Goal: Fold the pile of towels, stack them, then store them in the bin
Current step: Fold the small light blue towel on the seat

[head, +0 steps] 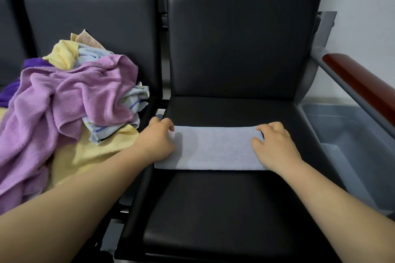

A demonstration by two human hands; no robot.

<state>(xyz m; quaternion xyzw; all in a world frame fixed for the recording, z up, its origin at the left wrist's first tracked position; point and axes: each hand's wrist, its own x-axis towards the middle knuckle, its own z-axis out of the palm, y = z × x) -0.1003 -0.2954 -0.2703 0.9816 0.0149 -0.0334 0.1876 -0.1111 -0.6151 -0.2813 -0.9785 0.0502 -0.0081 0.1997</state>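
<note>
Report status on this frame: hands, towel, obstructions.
Left hand, right hand gripping ends of blue towel, folded strip flat on seat. Towel pile sits left, bin right. Nothing blocking.

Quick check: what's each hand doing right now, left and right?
Left hand: fingers curled on the left end of the blue towel, holding it.
Right hand: fingers curled on the towel's right end, holding it.

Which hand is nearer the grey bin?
Right. The right hand holds the blue towel at the end toward the bin; the left hand holds the far end.
</note>
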